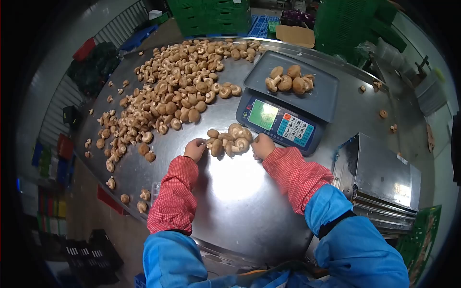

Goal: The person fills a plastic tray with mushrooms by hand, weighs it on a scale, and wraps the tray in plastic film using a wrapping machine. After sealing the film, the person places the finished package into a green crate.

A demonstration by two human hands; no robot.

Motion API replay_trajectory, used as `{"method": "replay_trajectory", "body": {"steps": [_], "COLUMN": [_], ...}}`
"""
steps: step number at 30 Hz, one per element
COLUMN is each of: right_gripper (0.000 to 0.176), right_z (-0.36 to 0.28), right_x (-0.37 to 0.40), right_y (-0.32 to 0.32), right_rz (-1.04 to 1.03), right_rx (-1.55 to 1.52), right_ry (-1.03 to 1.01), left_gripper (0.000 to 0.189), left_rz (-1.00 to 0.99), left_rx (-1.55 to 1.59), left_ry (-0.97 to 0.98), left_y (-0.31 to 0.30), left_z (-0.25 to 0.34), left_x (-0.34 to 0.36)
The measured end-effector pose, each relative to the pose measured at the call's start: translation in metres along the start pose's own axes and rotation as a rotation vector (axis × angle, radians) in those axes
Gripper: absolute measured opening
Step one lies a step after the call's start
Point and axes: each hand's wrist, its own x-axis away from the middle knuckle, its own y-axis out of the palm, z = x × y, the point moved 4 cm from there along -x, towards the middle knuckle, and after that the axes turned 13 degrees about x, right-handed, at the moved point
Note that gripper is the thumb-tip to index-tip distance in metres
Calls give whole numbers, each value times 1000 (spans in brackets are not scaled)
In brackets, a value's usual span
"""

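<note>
Between my two hands sits a small cluster of brown shiitake mushrooms [229, 140], bunched close together over the steel table, some with their pale stems and undersides up. My left hand [195, 150] is at the cluster's left end, its fingers curled in with the tips right at the outer mushroom. At the right end, my right hand [262, 146] has its fingers pressed together beside a mushroom, just in front of the scale. What the fingertips of both hands pinch, I cannot tell.
A digital scale [283, 122] holds several mushrooms [290, 80] on its grey pan [322, 91]. A large heap of mushrooms [177, 86] spreads across the left and back of the steel table [269, 216]. A metal machine [384, 173] stands at the right, and green crates [211, 17] behind.
</note>
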Motion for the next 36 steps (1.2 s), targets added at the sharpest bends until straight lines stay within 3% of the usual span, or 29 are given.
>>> {"method": "replay_trajectory", "body": {"steps": [6,8,12,15,20,26,29,31,33,35,36], "right_gripper": [18,18,12,16,13,12,18,20,21,22,22], "right_z": [-31,-36,-28,25,135,254,274,271,275,259,253], "right_x": [46,66,122,171,264,325,347,361,374,409,429], "right_y": [-64,-99,-202,-281,-397,-456,-453,-446,-447,-455,-458], "right_rz": [22,100,-25,90,269,463,477,446,514,645,612], "right_rx": [136,194,171,42,18,223,284,199,299,409,526], "right_ry": [-2,-79,-19,36,154,108,123,144,126,66,6], "left_gripper": [20,21,18,15,14,17,20,24,24,29,33], "left_rz": [-74,-120,-225,-389,-702,-685,-686,-689,-700,-599,-582], "left_rx": [155,282,398,423,473,184,-26,-70,18,29,-37], "left_ry": [-1,-4,-15,5,13,246,271,262,249,412,655], "left_y": [9,17,61,129,292,429,441,436,424,393,372], "left_z": [39,81,190,260,321,351,353,351,348,355,368], "left_x": [39,61,106,137,164,190,211,221,229,243,260]}}
